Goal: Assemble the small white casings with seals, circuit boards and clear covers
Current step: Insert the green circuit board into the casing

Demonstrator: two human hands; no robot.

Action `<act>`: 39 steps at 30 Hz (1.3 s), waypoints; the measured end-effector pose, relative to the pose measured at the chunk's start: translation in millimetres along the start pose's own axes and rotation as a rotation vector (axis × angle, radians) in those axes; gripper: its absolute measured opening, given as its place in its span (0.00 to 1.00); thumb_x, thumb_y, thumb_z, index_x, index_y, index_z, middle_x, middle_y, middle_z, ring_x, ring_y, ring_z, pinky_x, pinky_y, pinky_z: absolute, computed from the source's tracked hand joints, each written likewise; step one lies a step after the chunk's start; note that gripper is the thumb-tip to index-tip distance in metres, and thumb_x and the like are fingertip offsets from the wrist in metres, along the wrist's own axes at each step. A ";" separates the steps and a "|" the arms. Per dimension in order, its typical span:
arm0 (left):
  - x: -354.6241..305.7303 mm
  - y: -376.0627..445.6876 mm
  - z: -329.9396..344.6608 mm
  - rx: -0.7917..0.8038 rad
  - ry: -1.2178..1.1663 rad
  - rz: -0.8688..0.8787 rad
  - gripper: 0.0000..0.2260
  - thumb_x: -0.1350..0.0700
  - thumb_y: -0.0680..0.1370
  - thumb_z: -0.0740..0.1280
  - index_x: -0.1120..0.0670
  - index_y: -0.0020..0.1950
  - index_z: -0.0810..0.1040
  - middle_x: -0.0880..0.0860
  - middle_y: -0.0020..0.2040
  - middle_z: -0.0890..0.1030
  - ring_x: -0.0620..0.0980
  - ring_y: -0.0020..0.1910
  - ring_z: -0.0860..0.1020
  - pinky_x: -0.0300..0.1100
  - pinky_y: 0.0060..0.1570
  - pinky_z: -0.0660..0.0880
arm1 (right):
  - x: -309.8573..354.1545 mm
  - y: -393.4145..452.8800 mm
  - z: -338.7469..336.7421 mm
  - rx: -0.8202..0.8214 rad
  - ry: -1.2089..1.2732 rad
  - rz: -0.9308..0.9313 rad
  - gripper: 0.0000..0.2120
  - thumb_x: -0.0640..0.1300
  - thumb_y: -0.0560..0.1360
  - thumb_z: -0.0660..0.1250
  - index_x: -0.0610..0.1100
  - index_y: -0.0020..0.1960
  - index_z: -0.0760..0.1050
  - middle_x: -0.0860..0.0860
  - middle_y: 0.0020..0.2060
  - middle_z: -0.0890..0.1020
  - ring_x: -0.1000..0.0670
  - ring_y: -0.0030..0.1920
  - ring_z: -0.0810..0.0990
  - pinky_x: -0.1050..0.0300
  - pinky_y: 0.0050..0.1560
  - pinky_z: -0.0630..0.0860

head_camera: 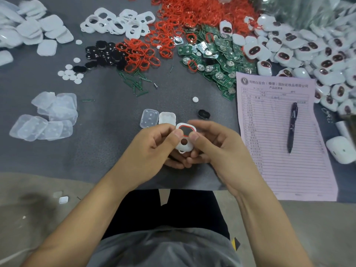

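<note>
My left hand [154, 145] and my right hand [215, 145] together hold a small white casing [184, 146] above the table's near edge. Both thumbs press on a red seal [185, 127] lying round the casing's upper opening. Just beyond my hands lie a clear cover [149, 118], a white casing part [167, 118] and a black pad [203, 114]. Red seals [185, 18] are heaped at the back, green circuit boards [215, 60] to their right, open white casings [119, 22] to their left.
Finished white units [312, 53] pile up at the right. A pink form [279, 132] with a pen [292, 128] lies at right. Clear covers [48, 116] sit at left, white lids [34, 31] at far left, black pads [104, 54] and small white discs [71, 74] mid-left.
</note>
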State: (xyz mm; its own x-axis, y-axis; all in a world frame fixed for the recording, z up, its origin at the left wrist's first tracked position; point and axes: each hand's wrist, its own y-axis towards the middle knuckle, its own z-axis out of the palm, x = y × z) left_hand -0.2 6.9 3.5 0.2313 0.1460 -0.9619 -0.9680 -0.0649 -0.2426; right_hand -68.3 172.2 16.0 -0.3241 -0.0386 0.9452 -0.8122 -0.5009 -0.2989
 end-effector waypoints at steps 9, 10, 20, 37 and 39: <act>4.0 -1.5 -2.9 0.066 0.036 0.049 0.16 0.50 0.83 0.59 0.63 0.52 0.77 0.57 0.41 0.86 0.56 0.38 0.87 0.41 0.37 0.83 | 7.0 3.1 -8.7 0.150 0.201 0.222 0.11 0.48 0.72 0.71 0.39 0.44 0.82 0.46 0.31 0.80 0.55 0.30 0.79 0.64 0.32 0.80; 4.8 -2.4 -2.9 0.066 0.046 0.057 0.16 0.50 0.83 0.60 0.63 0.52 0.77 0.57 0.41 0.86 0.56 0.39 0.87 0.41 0.37 0.83 | 7.7 3.7 -8.9 0.153 0.168 0.216 0.12 0.48 0.73 0.71 0.38 0.45 0.81 0.46 0.32 0.80 0.55 0.30 0.79 0.64 0.32 0.80; 8.9 -10.4 -0.5 -0.024 0.047 0.091 0.12 0.52 0.82 0.65 0.61 0.49 0.79 0.56 0.40 0.86 0.56 0.37 0.87 0.41 0.37 0.83 | 8.9 4.3 -4.8 0.066 -0.107 0.138 0.09 0.41 0.82 0.68 0.37 0.50 0.84 0.46 0.33 0.83 0.52 0.32 0.80 0.58 0.36 0.82; 6.3 -0.1 -1.7 -0.063 -0.295 0.113 0.14 0.56 0.81 0.66 0.56 0.65 0.77 0.59 0.54 0.87 0.58 0.52 0.87 0.39 0.49 0.82 | 14.4 75.9 -12.2 -0.473 -1.170 -0.291 0.10 0.57 0.80 0.68 0.55 0.56 0.83 0.55 0.50 0.82 0.50 0.56 0.78 0.56 0.44 0.68; 7.3 0.6 -2.5 -0.062 -0.299 0.126 0.14 0.57 0.80 0.66 0.56 0.66 0.76 0.59 0.55 0.87 0.58 0.53 0.87 0.39 0.49 0.82 | 15.3 83.1 -9.2 -0.475 -1.228 -0.297 0.10 0.57 0.80 0.68 0.56 0.56 0.84 0.54 0.49 0.82 0.48 0.58 0.77 0.56 0.43 0.68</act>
State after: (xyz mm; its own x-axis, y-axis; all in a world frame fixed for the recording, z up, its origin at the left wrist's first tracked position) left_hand 1.2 5.4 -4.0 0.0622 0.4158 -0.9073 -0.9773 -0.1593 -0.1400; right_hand -145.2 138.0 4.5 0.3286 -0.8495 0.4127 -0.9444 -0.2896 0.1557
